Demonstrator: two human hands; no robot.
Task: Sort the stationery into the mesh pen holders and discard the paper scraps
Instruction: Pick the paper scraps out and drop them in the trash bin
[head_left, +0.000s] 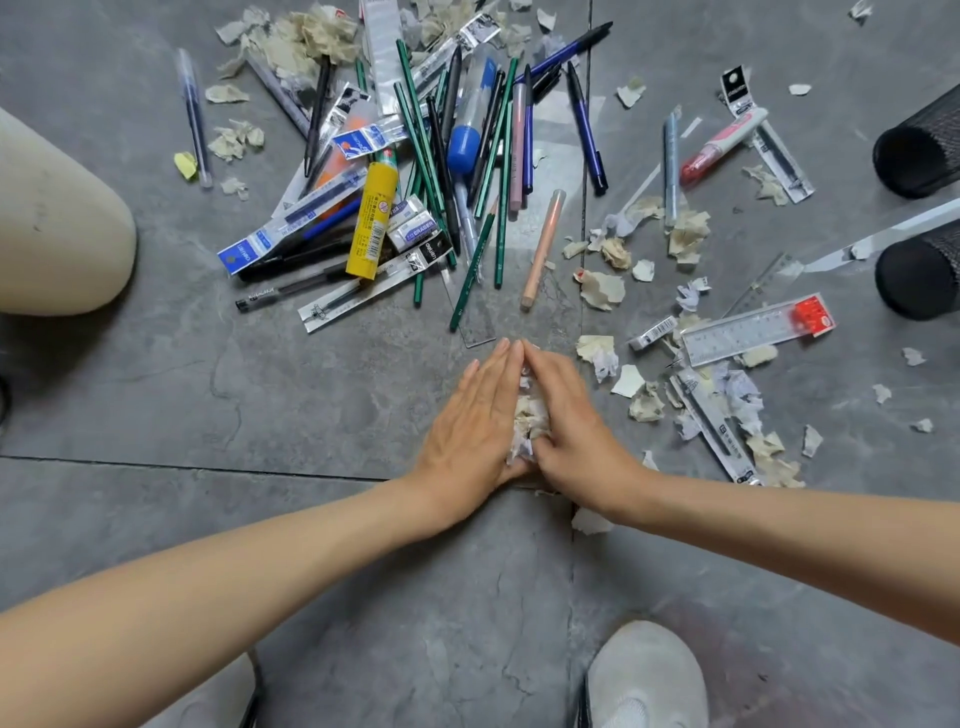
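Scrap-gathering step: left hand (475, 421) and right hand (569, 415), grip flat and straight-fingered, press crumpled white paper scraps (530, 415) together on the near grey tiled floor (311, 405). Next probably needs fingers curling under to lift the pile.

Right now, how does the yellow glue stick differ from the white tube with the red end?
The yellow glue stick is thicker and rests on the central heap of pens; the white tube with the red end is slimmer and lies apart at the right. Both lie flat, untouched.

You've got two mesh pen holders (917, 156), two white erasers (415, 231), one yellow glue stick (371, 221) and one peach pencil (543, 247). The green pencils (472, 267) and paper scraps (602, 288) are too many to count.
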